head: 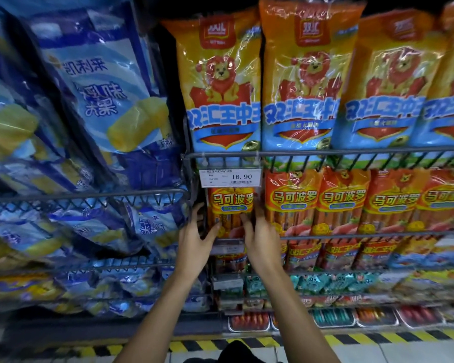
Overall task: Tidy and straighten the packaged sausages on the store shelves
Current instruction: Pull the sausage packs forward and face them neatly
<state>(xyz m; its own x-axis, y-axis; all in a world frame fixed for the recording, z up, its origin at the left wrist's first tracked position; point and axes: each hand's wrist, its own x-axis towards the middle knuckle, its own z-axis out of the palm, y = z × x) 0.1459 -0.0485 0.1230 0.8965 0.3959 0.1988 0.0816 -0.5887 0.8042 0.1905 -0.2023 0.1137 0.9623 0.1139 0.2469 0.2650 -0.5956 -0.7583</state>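
So at this point both hands were on the leftmost orange-and-yellow plastic pack of thin sausages (231,210) in the second wire rack down, right under the white price tag reading 16.90 (230,177). The left hand (194,238) had its fingers spread, thumb lying on the front of the pack and the other fingers reaching round its left edge by the grey wire rack divider (194,179). The right hand (260,235) was loosely spread too, fingertips against the front and right edge. Whether either really gripped the pack or just pressed on it, I couldn't tell.

Progress-wise, I'd say it was somewhere in the middle. The tall orange lion-print sausage bags (302,79) on the rack above stood upright and even, and the other orange packs (341,203) to the right of the held one looked lined up too. The held pack sat a bit lower and apart from its neighbours, so that was the bit being fixed. The lower shelves with small red and green packets (312,284) were too blurry to judge. The blue-and-white snack bags (89,100) on the left leaned every which way, but those didn't look like sausages.
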